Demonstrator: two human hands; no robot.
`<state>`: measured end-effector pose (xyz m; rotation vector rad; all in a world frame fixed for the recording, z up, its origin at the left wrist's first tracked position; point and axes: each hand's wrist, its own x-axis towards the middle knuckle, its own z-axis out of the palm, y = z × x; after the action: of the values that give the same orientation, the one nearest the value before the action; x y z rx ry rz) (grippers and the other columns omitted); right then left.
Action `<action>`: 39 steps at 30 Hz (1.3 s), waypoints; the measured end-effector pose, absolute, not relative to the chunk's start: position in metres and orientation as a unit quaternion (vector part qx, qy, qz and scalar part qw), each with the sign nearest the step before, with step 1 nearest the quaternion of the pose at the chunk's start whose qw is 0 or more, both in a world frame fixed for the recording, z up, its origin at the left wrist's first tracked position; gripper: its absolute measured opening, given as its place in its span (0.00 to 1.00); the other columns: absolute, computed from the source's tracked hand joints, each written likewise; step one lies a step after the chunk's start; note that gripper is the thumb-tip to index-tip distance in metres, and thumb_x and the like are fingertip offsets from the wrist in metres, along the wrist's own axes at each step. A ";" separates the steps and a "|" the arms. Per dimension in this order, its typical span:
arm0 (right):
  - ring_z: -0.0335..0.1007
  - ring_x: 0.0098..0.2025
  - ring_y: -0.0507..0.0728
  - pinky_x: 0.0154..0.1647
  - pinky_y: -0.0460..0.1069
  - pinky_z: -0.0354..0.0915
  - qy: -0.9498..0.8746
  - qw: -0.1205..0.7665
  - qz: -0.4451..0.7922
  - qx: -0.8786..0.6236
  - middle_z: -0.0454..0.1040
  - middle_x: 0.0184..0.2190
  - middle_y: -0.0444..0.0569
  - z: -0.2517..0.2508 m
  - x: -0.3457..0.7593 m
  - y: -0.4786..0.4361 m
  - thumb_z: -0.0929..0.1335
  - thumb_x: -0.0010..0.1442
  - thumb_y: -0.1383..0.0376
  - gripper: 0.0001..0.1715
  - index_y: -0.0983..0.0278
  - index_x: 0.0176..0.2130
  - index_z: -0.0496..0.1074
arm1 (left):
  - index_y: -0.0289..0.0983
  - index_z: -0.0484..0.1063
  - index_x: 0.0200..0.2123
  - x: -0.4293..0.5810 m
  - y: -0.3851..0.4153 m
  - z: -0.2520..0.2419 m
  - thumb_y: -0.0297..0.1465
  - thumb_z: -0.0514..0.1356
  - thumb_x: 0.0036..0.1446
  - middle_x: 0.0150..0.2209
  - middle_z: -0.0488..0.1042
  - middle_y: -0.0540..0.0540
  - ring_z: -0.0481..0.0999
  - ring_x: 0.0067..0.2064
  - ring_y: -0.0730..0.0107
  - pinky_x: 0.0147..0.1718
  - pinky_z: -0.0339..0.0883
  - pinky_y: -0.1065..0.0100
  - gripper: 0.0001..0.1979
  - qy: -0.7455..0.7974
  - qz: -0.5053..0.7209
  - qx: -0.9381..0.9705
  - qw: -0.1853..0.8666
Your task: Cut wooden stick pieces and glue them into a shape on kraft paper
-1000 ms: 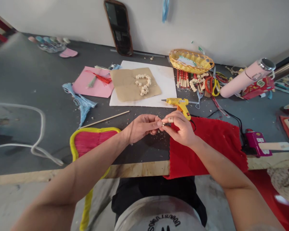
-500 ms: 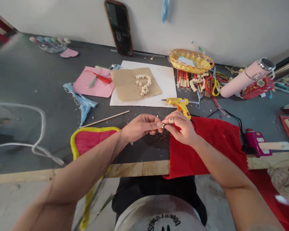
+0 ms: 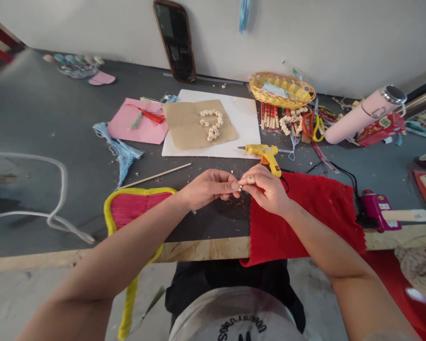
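My left hand [image 3: 216,185] and my right hand [image 3: 264,188] meet over the dark table, fingertips pinched together. Between them is a small cream-coloured piece [image 3: 240,188], mostly hidden by the fingers; both hands grip it. Crumbs lie scattered on the table below. Just beyond my right hand rests a yellow hot glue gun [image 3: 268,156], its nozzle pointing left. Farther back, a curved row of cream pieces [image 3: 216,124] lies on brown paper [image 3: 181,125], which sits on a white board [image 3: 246,106].
Red cloth [image 3: 305,203] lies under my right forearm, and a yellow-edged pink fan [image 3: 138,203] under my left. A thin stick [image 3: 156,175] and blue tassels [image 3: 122,154] are at left. Scissors [image 3: 317,128], a wicker basket [image 3: 282,97] and a pink flask [image 3: 365,115] stand back right.
Both hands stay almost in place. The fingers shift slightly around the small piece, and the right fingertips have turned a little.
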<state>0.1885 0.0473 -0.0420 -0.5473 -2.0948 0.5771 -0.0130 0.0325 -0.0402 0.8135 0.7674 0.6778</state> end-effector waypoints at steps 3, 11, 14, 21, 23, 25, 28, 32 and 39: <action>0.72 0.38 0.54 0.42 0.53 0.71 -0.840 0.436 0.237 -0.217 0.77 0.34 0.48 -0.042 0.188 0.047 0.67 0.65 0.68 0.04 0.61 0.40 0.72 | 0.31 0.78 0.27 -0.013 0.032 -0.041 0.37 0.72 0.46 0.27 0.78 0.43 0.67 0.24 0.80 0.23 0.58 0.76 0.14 0.354 0.315 0.382 0.793; 0.72 0.39 0.54 0.43 0.52 0.71 -0.835 0.439 0.236 -0.231 0.76 0.35 0.48 -0.041 0.189 0.046 0.67 0.64 0.70 0.05 0.61 0.41 0.72 | 0.30 0.78 0.27 -0.010 0.031 -0.037 0.37 0.74 0.43 0.26 0.78 0.44 0.66 0.22 0.81 0.23 0.58 0.76 0.16 0.360 0.334 0.352 0.797; 0.72 0.39 0.54 0.42 0.52 0.71 -0.837 0.436 0.230 -0.237 0.76 0.35 0.48 -0.041 0.190 0.046 0.67 0.65 0.69 0.05 0.61 0.41 0.73 | 0.30 0.78 0.28 -0.010 0.031 -0.036 0.37 0.74 0.43 0.26 0.78 0.44 0.66 0.22 0.81 0.23 0.58 0.75 0.16 0.363 0.335 0.353 0.794; 0.73 0.39 0.55 0.42 0.53 0.71 -0.840 0.434 0.234 -0.229 0.77 0.35 0.49 -0.042 0.188 0.046 0.66 0.65 0.69 0.05 0.61 0.41 0.73 | 0.30 0.78 0.28 -0.012 0.031 -0.039 0.36 0.73 0.45 0.26 0.79 0.44 0.66 0.22 0.81 0.22 0.58 0.76 0.14 0.364 0.331 0.369 0.789; 0.73 0.40 0.55 0.44 0.53 0.71 -0.842 0.432 0.217 -0.241 0.77 0.36 0.49 -0.041 0.192 0.048 0.67 0.65 0.68 0.06 0.61 0.42 0.73 | 0.30 0.78 0.28 -0.012 0.031 -0.038 0.35 0.73 0.44 0.26 0.79 0.43 0.66 0.22 0.81 0.22 0.59 0.76 0.14 0.364 0.338 0.361 0.789; 0.73 0.43 0.57 0.46 0.55 0.71 -0.836 0.437 0.174 -0.282 0.77 0.39 0.50 -0.040 0.201 0.055 0.67 0.65 0.67 0.07 0.60 0.44 0.73 | 0.31 0.78 0.28 -0.012 0.031 -0.037 0.34 0.73 0.44 0.26 0.79 0.44 0.66 0.22 0.81 0.23 0.60 0.76 0.13 0.365 0.349 0.346 0.791; 0.72 0.47 0.60 0.49 0.57 0.69 -0.816 0.415 0.072 -0.396 0.77 0.42 0.52 -0.041 0.221 0.071 0.65 0.65 0.64 0.08 0.60 0.44 0.72 | 0.31 0.77 0.28 -0.012 0.032 -0.037 0.34 0.73 0.44 0.27 0.79 0.44 0.67 0.22 0.81 0.23 0.62 0.76 0.13 0.368 0.378 0.315 0.789; 0.70 0.48 0.65 0.47 0.60 0.69 -0.798 0.287 0.045 -0.528 0.75 0.46 0.58 -0.049 0.241 0.089 0.67 0.62 0.55 0.19 0.64 0.47 0.68 | 0.31 0.77 0.28 -0.014 0.034 -0.038 0.34 0.74 0.43 0.26 0.79 0.45 0.68 0.21 0.81 0.23 0.64 0.76 0.14 0.367 0.419 0.284 0.780; 0.75 0.40 0.64 0.40 0.56 0.68 -0.742 0.174 0.158 -0.628 0.78 0.38 0.53 -0.050 0.238 0.090 0.70 0.57 0.56 0.22 0.62 0.47 0.65 | 0.31 0.77 0.28 -0.015 0.035 -0.038 0.35 0.74 0.44 0.27 0.79 0.45 0.67 0.21 0.81 0.22 0.64 0.76 0.14 0.368 0.433 0.276 0.776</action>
<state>0.2380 0.0896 -0.0497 -1.7797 -2.1041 0.4485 -0.0151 0.0349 -0.0375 0.5967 0.7955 0.9365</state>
